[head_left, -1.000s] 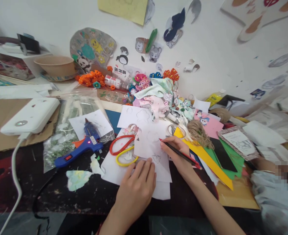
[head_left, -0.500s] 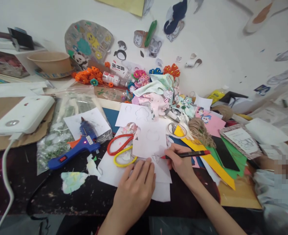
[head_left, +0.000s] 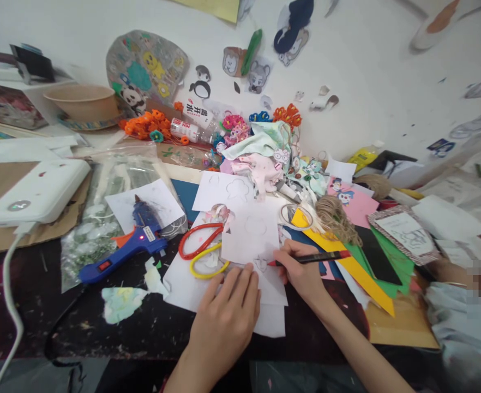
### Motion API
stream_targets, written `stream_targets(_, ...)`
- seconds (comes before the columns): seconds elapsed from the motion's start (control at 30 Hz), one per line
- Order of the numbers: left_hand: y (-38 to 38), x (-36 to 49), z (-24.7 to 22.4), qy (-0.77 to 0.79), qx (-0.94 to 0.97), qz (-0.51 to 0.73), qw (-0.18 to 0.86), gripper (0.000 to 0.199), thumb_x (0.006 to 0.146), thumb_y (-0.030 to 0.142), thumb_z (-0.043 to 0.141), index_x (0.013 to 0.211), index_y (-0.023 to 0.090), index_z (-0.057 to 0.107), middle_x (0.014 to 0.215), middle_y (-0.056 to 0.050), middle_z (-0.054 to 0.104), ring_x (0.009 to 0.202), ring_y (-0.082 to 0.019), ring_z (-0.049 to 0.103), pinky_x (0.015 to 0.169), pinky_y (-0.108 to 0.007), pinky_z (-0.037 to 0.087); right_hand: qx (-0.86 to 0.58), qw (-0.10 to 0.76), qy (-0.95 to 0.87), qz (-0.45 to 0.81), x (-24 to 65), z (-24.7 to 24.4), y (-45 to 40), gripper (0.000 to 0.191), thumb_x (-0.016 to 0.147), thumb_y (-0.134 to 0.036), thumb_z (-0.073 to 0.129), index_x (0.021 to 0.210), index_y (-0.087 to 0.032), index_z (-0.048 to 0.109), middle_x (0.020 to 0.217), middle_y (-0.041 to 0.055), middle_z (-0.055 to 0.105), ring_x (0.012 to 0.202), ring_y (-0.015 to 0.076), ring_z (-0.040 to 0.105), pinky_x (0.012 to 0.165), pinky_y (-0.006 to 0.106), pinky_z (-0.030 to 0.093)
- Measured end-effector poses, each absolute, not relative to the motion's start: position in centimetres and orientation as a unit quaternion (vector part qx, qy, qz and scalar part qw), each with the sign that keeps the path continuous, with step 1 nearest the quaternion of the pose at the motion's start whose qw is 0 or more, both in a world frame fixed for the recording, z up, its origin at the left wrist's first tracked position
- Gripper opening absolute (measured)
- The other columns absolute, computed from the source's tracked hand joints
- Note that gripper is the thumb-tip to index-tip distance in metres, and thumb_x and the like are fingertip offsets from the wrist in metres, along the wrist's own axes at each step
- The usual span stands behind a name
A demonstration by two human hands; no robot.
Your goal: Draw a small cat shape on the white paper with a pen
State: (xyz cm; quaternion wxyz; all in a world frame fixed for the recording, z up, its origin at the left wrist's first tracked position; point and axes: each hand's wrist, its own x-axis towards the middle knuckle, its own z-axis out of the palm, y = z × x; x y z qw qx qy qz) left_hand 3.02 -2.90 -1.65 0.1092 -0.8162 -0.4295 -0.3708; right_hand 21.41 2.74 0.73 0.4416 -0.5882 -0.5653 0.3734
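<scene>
My right hand (head_left: 300,273) grips a black and red pen (head_left: 320,257), its tip down at a small pencil-like drawing (head_left: 260,264) on white paper (head_left: 269,289). My left hand (head_left: 228,311) lies flat on the same paper, fingers stretched forward and holding nothing. Just beyond its fingertips is another white sheet (head_left: 251,234) with a faint rounded outline. Scissors with one red handle (head_left: 199,240) and one yellow handle (head_left: 208,262) lie left of that sheet, their blades hidden. Farther back sits a paper with a cloud-like outline (head_left: 224,192).
A blue glue gun (head_left: 130,245) with a lit light lies at left, near a white power bank (head_left: 38,191) and its cable. Fabric scraps and crochet flowers (head_left: 148,126) heap against the wall. Twine (head_left: 334,218), yellow card (head_left: 365,278) and a person's sleeve (head_left: 461,327) are at right.
The pen tip has shifted very slightly over the small drawing, and the right hand has moved a touch with it. My left hand stays in place on the paper.
</scene>
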Motion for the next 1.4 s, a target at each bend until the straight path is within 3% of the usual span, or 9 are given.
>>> stream_targets(0.33,-3.0,3.0,-1.8,-0.429,-0.814,-0.374,0.112,0.025,0.098,0.019,0.057,0.116,0.009,0.071,0.12,-0.009,0.075,0.103,-0.026,0.068,0.094,-0.042,0.043,-0.571,0.456,-0.572,0.373,21.6,0.4,2.6,0.036,0.084,-0.03,0.07,0.053,-0.02,0.055,0.042,-0.0037,0.055,0.03,0.008,0.043,0.034,0.021,0.03)
stream_targets(0.5,-2.9,3.0,-1.8,-0.431,-0.815,-0.372,0.11,0.025,0.099,0.019,0.055,0.116,0.01,0.071,0.121,-0.01,0.075,0.104,-0.026,0.068,0.093,-0.042,0.044,-0.574,0.496,-0.558,0.336,21.3,0.3,3.1,0.04,0.091,-0.036,0.068,0.059,-0.021,0.051,0.047,-0.0052,0.056,0.035,0.0064,0.046,0.039,0.019,0.035)
stream_targets(0.97,-3.0,3.1,-1.8,-0.433,-0.812,-0.373,0.116,0.024,0.098,0.019,0.056,0.115,0.011,0.071,0.12,-0.009,0.075,0.103,-0.025,0.068,0.094,-0.042,0.044,-0.566,0.417,-0.587,0.402,20.5,0.5,3.1,0.041,0.088,-0.033,0.067,0.054,-0.021,0.05,0.042,-0.0034,0.057,0.029,0.0069,0.043,0.029,0.018,0.028)
stream_targets(1.4,-3.0,3.1,-1.7,-0.436,-0.811,-0.371,0.12,0.024,0.099,0.019,0.055,0.114,0.011,0.072,0.119,-0.008,0.075,0.101,-0.025,0.068,0.093,-0.042,0.044,-0.571,0.403,-0.596,0.395,20.3,0.4,2.9,0.042,0.09,-0.038,0.067,0.056,-0.021,0.049,0.046,-0.0031,0.058,0.034,0.0085,0.048,0.033,0.019,0.033)
